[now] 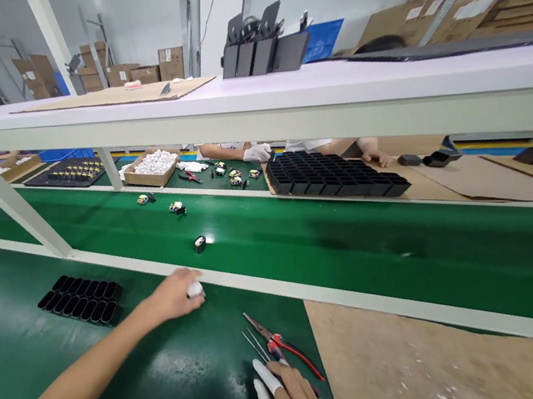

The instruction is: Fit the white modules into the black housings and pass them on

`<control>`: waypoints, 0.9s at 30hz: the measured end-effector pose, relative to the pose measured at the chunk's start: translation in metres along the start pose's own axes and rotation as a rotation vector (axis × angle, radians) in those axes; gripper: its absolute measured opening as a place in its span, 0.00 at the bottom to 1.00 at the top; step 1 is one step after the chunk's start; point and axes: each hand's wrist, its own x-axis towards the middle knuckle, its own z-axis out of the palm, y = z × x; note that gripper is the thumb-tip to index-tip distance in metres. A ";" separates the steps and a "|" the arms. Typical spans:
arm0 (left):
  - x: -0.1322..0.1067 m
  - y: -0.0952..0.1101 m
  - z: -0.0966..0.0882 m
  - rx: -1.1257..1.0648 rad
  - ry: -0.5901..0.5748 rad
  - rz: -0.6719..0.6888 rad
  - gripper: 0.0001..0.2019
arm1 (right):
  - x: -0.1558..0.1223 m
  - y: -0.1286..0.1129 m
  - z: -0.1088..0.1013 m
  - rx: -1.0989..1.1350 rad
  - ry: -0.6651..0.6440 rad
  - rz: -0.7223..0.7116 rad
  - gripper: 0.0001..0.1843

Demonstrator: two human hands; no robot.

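My left hand (176,296) reaches over the front bench beside the white rail. Its fingers are curled around something white (194,290); whether that is a small part or finger covers I cannot make out. My right hand (294,397), with white finger cots on two fingers, lies with fingers stretched out at the handles of red-and-black long-nose pliers (272,340). A pair of tweezers (256,345) points out from beside these fingers, its rear end hidden. Beyond my left hand, a small black oval case (199,244) with white inside stands on the green belt (335,249).
Black oval cases (80,299) stand in rows at left. Cardboard (422,350) covers the bench at right. Small circuit assemblies (177,207) lie on the belt. Across it are a co-worker's gloved hand (258,153), a box of white parts (153,167) and black cases (333,175). A shelf (252,110) spans above.
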 end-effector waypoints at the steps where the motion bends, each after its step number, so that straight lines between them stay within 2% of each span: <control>1: -0.013 0.018 0.010 -0.021 -0.037 0.044 0.27 | 0.003 -0.002 -0.002 0.021 -0.020 -0.021 0.25; 3: -0.036 0.042 0.021 -0.043 -0.121 0.107 0.30 | 0.008 -0.006 -0.004 0.057 -0.053 -0.037 0.25; 4: -0.045 0.048 0.021 -0.056 -0.152 0.116 0.32 | 0.010 -0.008 -0.004 0.066 -0.066 -0.034 0.24; 6: -0.063 0.043 0.010 -0.073 -0.144 0.095 0.35 | 0.011 -0.012 -0.004 0.069 -0.082 -0.042 0.22; 8: -0.080 0.025 -0.013 -0.035 -0.024 0.036 0.31 | 0.012 -0.015 -0.004 0.066 -0.082 -0.048 0.21; 11: -0.112 -0.016 -0.050 0.185 0.214 -0.051 0.15 | 0.015 -0.019 -0.002 0.081 -0.093 -0.029 0.20; 13: -0.136 -0.042 -0.067 0.320 0.298 -0.092 0.14 | 0.021 -0.022 0.000 0.090 -0.111 -0.004 0.20; 15: -0.158 -0.063 -0.074 0.404 0.348 -0.120 0.15 | 0.033 -0.027 0.003 0.091 -0.133 0.017 0.22; 18: -0.180 -0.082 -0.073 0.441 0.357 -0.121 0.15 | 0.055 -0.036 0.010 0.076 -0.175 0.048 0.25; 22: -0.179 -0.084 -0.062 0.398 0.350 -0.079 0.11 | 0.087 -0.047 0.025 0.028 -0.226 0.081 0.30; 24: -0.168 -0.073 -0.055 0.305 0.358 -0.041 0.11 | 0.100 -0.052 0.035 -0.002 -0.215 0.094 0.29; 27: -0.144 -0.045 -0.039 0.077 0.318 0.038 0.10 | 0.109 -0.057 0.047 -0.037 -0.228 0.127 0.22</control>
